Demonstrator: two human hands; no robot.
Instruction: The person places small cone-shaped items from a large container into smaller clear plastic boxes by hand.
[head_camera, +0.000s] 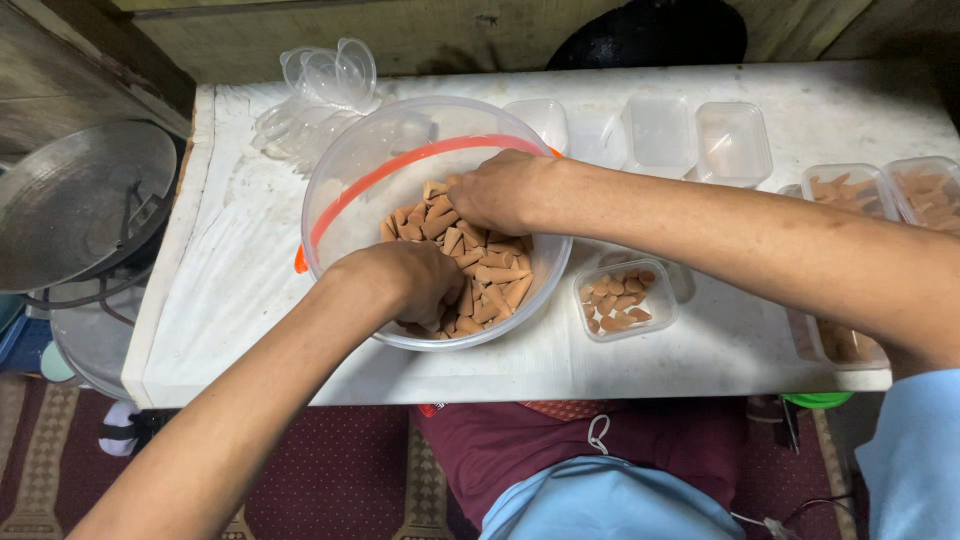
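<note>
A large clear plastic bowl (345, 170) with an orange rim band stands on the white table (220, 290). It holds several small brown cone-shaped pieces (495, 275). My left hand (405, 280) is inside the bowl at its near side, fingers curled down into the cones. My right hand (500, 190) reaches in from the right and its fingers are closed over cones at the far side. What either hand grips is hidden under the fingers.
A small clear tub (622, 298) partly filled with cones sits right of the bowl. Empty clear tubs (735, 140) line the back, filled ones (850, 190) stand at the right. Stacked clear lids (320, 85) lie behind the bowl. A metal pan (80, 200) is off the table's left edge.
</note>
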